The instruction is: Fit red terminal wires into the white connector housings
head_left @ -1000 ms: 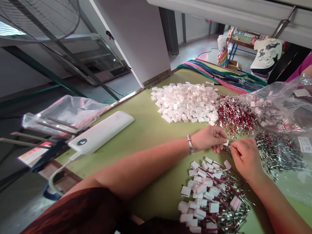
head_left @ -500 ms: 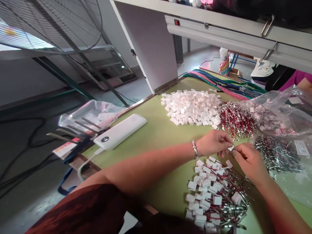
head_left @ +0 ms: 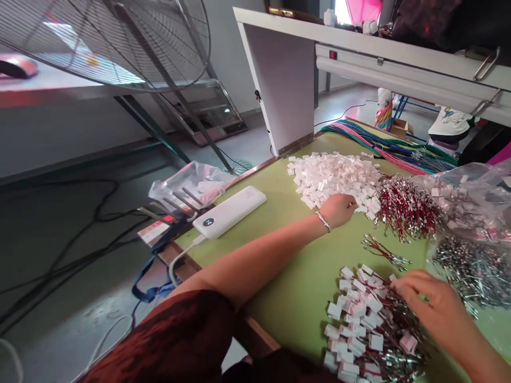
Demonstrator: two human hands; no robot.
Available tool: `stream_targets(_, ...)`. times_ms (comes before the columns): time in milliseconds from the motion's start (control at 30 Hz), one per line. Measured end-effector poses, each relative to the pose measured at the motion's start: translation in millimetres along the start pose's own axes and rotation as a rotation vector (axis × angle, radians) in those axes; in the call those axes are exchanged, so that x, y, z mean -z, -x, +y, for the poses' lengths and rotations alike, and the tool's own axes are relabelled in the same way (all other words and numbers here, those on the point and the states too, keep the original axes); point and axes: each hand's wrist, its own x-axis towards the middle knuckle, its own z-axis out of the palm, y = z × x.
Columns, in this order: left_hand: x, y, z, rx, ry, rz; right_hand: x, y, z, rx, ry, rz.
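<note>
My left hand [head_left: 339, 209], a bracelet at its wrist, reaches to the near edge of a heap of white plastic connector housings [head_left: 331, 173]. Its fingers are curled together, and whatever they pinch is hidden. Over a pile of wired connectors [head_left: 357, 308], white housings with dark red leads and metal terminals, is my right hand [head_left: 435, 300]. Its thumb and forefinger meet at a small white connector [head_left: 393, 277] at the pile's upper edge. Between the hands lies a small bunch of red wires with metal terminals [head_left: 385, 251]. A larger bundle of red terminal wires [head_left: 407, 205] sits beside the housings.
A white power bank [head_left: 229, 211] with a cable lies at the table's left edge. Plastic bags with terminal wires [head_left: 471, 266] are at the right. Long coloured cables [head_left: 383, 143] lie at the back below a white shelf [head_left: 359, 40]. A wire-cage fan [head_left: 159, 42] stands left.
My hands have parted: the left went up and away to the housings, the right came down over the wired connectors. The small red wire bunch between them is now exposed. The view has shifted left.
</note>
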Motion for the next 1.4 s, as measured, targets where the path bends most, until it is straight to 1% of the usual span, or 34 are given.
stream_targets(33, -3.5, -1.0, 0.6, -0.026, -0.04, 0.006, -1.2, -8.3, 8.7, -0.032, 0.056, 0.081)
stream_targets(67, -6.5, -1.2, 1.4, -0.045, -0.086, 0.014, -3.7, -18.1, 17.3, -0.053, 0.128, 0.127)
stream_targets(100, -9.1, -1.0, 2.3, -0.061, -0.138, 0.017, -7.5, -28.5, 25.1, -0.051, 0.206, 0.143)
stream_targets(200, -14.7, -0.6, 2.7, -0.105, -0.303, 0.007, -23.8, -54.4, 38.9, -0.022, 0.435, 0.156)
stream_targets(300, -20.5, -2.1, -0.3, -0.165, -0.405, -0.022, -36.6, -64.6, 40.0, -0.022, 0.533, 0.134)
stream_targets(367, -25.1, -3.5, -3.3, -0.185, -0.437, -0.033, -38.7, -64.6, 39.4, -0.075, 0.506, 0.089)
stream_targets(467, -30.7, -4.4, -8.0, -0.225, -0.439, -0.014, -34.3, -62.0, 41.3, -0.171, 0.34, 0.026)
stream_targets(533, -32.0, -3.7, -10.3, -0.281, -0.436, -0.002, -29.7, -60.4, 42.9, -0.196, 0.21, 0.037)
stream_targets(633, -29.6, 0.1, -9.1, -0.353, -0.418, 0.031, -23.5, -58.0, 40.8, -0.24, 0.063, 0.1)
stream_targets(700, -26.4, 4.6, -4.2, -0.358, -0.301, 0.1, -20.3, -56.2, 36.5, -0.306, -0.038, 0.109)
stream_targets(733, -25.0, 7.3, -0.6, -0.344, -0.194, 0.132, -18.9, -55.2, 34.0, -0.338, -0.092, 0.104)
stream_targets(767, -24.1, 10.4, 3.3, -0.312, -0.051, 0.142, -17.7, -54.2, 31.8, -0.364, -0.142, 0.099)
stream_targets(800, -24.0, 13.6, 7.5, -0.257, 0.12, 0.111, -16.6, -53.2, 30.0, -0.383, -0.185, 0.1)
stream_targets(833, -24.6, 17.0, 11.6, -0.185, 0.31, 0.039, -15.6, -52.2, 28.7, -0.395, -0.219, 0.11)
stream_targets(900, -27.8, 23.4, 18.4, -0.015, 0.7, -0.165, -13.8, -50.2, 27.9, -0.411, -0.264, 0.16)
stream_targets(967, -32.3, 28.7, 22.7, 0.125, 1.01, -0.339, -12.1, -48.3, 29.2, -0.421, -0.278, 0.223)
stream_targets(1033, -36.2, 32.2, 24.5, 0.193, 1.2, -0.422, -10.7, -46.4, 31.5, -0.411, -0.262, 0.251)
stream_targets(1133, -39.2, 34.3, 24.4, 0.229, 1.32, -0.457, -9.8, -43.9, 33.8, -0.335, -0.2, 0.226)
stream_targets(1267, -39.9, 34.9, 23.1, 0.231, 1.39, -0.471, -11.5, -42.2, 31.5, -0.2, -0.121, 0.171)
stream_targets(1400, -39.8, 36.3, 22.2, 0.242, 1.423, -0.498, -13.8, -42.0, 27.9, -0.113, -0.037, 0.228)
